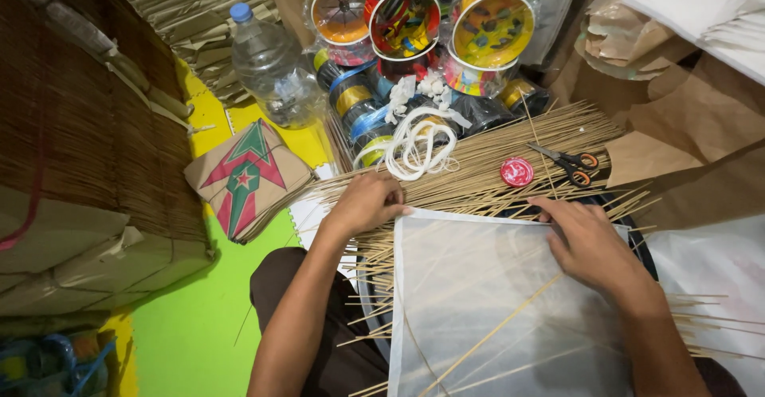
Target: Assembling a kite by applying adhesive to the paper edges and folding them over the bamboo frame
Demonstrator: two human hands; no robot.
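A translucent white paper sheet (478, 285) lies over a pile of thin bamboo sticks (494, 158), with one stick running diagonally under it. My left hand (365, 203) is curled at the sheet's top left corner, fingers pressed on the edge. At the top right edge my right hand (586, 242) lies flat on the sheet with fingers spread. Whether either hand pinches the paper is hard to tell.
Scissors (570, 162) and a small red round lid (516, 172) lie on the sticks. Behind are a coil of white string (418, 146), colourful spools (402, 19) and a plastic bottle (271, 66). A stack of brown paper kites (247, 178) is at left. Brown paper (693, 126) lies at right.
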